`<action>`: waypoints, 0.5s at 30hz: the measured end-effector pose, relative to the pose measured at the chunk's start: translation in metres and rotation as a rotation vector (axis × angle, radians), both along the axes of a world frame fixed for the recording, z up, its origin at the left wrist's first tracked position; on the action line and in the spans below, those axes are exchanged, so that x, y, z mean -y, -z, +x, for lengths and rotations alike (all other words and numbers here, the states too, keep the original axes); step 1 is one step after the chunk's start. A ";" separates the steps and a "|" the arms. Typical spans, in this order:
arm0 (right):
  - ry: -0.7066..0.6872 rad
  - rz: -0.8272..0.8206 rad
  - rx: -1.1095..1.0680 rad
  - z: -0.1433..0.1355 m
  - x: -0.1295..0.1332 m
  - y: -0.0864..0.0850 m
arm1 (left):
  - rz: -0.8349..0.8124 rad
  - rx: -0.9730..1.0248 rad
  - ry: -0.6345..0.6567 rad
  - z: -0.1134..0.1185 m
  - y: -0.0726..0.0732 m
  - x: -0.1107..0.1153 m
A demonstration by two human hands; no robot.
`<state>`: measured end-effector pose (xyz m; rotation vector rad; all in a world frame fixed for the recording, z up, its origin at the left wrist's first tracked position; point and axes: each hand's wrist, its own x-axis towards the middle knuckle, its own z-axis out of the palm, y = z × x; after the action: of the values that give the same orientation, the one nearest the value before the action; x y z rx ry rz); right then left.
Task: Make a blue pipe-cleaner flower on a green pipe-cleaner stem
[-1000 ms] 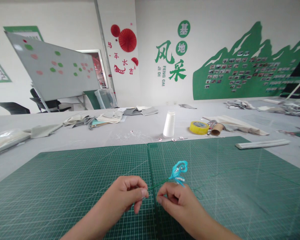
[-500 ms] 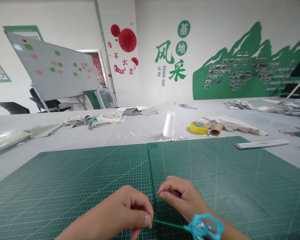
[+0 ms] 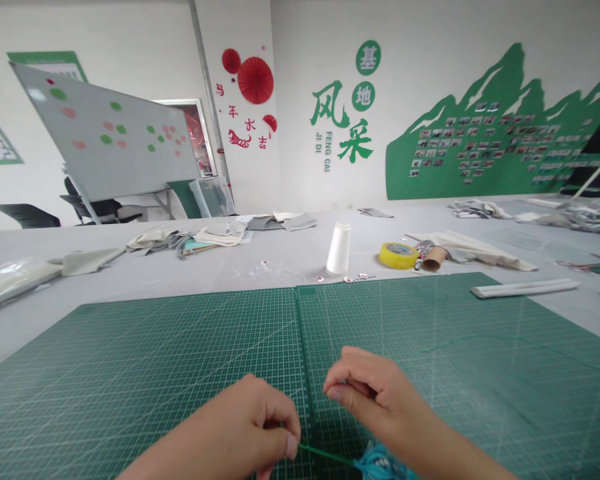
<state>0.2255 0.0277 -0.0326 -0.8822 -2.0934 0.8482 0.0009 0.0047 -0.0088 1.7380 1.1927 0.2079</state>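
Note:
My left hand point(image 3: 254, 421) is closed, thumb and fingertips pinching a thin green cord point(image 3: 329, 455) near the bottom middle of the view. From there the cord runs right to a bright blue ornament point(image 3: 381, 463), which has looped blue edges and a shiny middle. The frame's lower edge cuts off part of the ornament, and my right wrist is just above it. Higher and to the right, my right hand point(image 3: 373, 385) is also closed in a pinch over the mat. Whatever lies between its fingertips is too fine to make out.
Two green cutting mats, a left one point(image 3: 190, 347) and a right one point(image 3: 460, 333), meet under my hands. Beyond them stand a white thread cone point(image 3: 339, 250), yellow tape point(image 3: 398, 255) and a cardboard tube point(image 3: 433, 258). A rolled cloth point(image 3: 525, 288) lies on the right mat; fabric scraps point(image 3: 220, 233) lie behind.
My hands have drawn slightly apart, the left going left and the right going right. The blue ornament has shifted down and left, so less of it shows.

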 end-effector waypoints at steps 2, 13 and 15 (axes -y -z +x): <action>0.000 0.064 0.016 0.002 0.002 -0.002 | 0.047 -0.046 -0.023 0.001 0.001 0.000; -0.026 0.409 0.175 -0.004 0.018 -0.002 | 0.268 -0.197 -0.137 -0.002 0.007 -0.010; -0.053 0.453 0.201 -0.006 0.018 0.002 | 0.270 -0.191 -0.161 -0.002 0.007 -0.011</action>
<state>0.2191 0.0099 -0.0349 -0.6891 -2.3584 0.2923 -0.0013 0.0156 -0.0157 1.9279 1.5025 0.3167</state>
